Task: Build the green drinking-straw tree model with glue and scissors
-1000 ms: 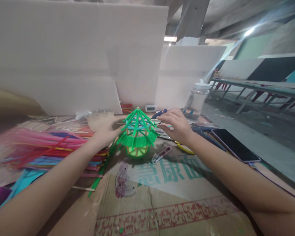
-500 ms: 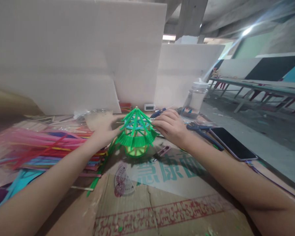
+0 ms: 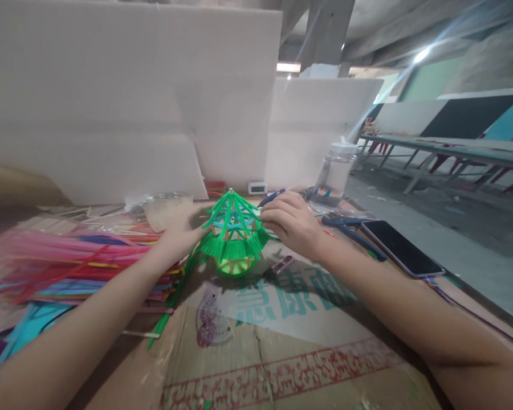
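Note:
A small green pavilion model [image 3: 232,232] made of straws and thin sticks stands on a flattened cardboard sheet [image 3: 282,353]. It has a cone roof and a fringed green skirt. My left hand [image 3: 180,230] presses against the roof's left side with its fingers spread. On the roof's right edge my right hand [image 3: 291,222] pinches a thin piece with curled fingers; what that piece is I cannot make out.
A heap of coloured straws [image 3: 68,262] lies at the left. Small snips [image 3: 280,266], a clear protractor [image 3: 211,319], blue pliers [image 3: 353,228], a black phone [image 3: 399,247] and a clear jar [image 3: 333,173] surround the model. White foam boards [image 3: 132,102] stand behind.
My right hand has moved left from beside the roof onto its right edge. The view has shifted slightly. My left hand stays on the roof's left side.

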### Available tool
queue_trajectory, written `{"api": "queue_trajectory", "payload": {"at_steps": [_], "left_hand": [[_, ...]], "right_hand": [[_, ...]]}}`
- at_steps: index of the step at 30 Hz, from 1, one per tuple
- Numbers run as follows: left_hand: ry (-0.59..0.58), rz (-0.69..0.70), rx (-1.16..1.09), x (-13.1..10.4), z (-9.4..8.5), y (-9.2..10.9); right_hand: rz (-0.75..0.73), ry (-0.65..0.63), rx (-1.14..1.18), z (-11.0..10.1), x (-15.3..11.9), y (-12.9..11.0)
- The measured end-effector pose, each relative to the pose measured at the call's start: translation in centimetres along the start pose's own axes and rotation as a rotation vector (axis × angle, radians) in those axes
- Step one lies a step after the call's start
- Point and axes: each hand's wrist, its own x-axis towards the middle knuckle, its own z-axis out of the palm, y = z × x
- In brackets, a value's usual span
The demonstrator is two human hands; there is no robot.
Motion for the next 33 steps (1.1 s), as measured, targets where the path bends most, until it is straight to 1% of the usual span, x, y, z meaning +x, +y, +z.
{"api": "queue_trajectory", "payload": {"at_steps": [2, 6, 10, 13, 15, 17, 22, 25, 28, 30, 33], "left_hand": [[0.009, -0.013, -0.008, 0.0, 0.0, -0.1], [-0.01, -0.036, -0.01, 0.1, -0.3, -0.2], [-0.006, -0.058, -0.016, 0.2, -0.6, -0.2], [-0.008, -0.041, -0.006, 0.2, -0.5, -0.5], [-0.005, -0.025, -0.01, 0.1, -0.5, -0.6], [-0.006, -0.013, -0.009, 0.2, -0.7, -0.5], [-0.071, -0.031, 0.04, 0.2, -1.9, 0.6], [-0.155, -0.03, 0.09, 0.1, -2.8, 0.8], [-0.223, -0.001, 0.122, 0.0, -3.1, 0.4], [-0.221, 0.004, 0.13, 0.0, -3.1, 0.1], [-0.185, -0.013, 0.13, 0.0, -2.9, -0.2]], "right_hand": [[0.014, -0.008, -0.002, 0.2, -0.4, 0.6], [0.094, -0.035, -0.02, 0.7, -0.9, 1.9], [0.016, -0.012, -0.065, 1.3, -0.7, 2.3], [-0.044, -0.022, -0.067, 1.8, -0.4, 2.4], [-0.056, -0.023, -0.043, 2.1, -0.2, 2.3], [-0.05, 0.007, -0.021, 2.3, -0.1, 2.2], [-0.062, 0.101, -0.035, 2.3, 0.3, 1.8], [-0.071, 0.103, -0.047, 2.2, 0.4, 1.7], [-0.08, 0.073, -0.056, 2.2, 0.3, 1.8], [-0.093, 0.057, -0.058, 2.1, 0.2, 1.8], [-0.098, 0.035, -0.055, 2.0, 0.1, 1.7]]}}
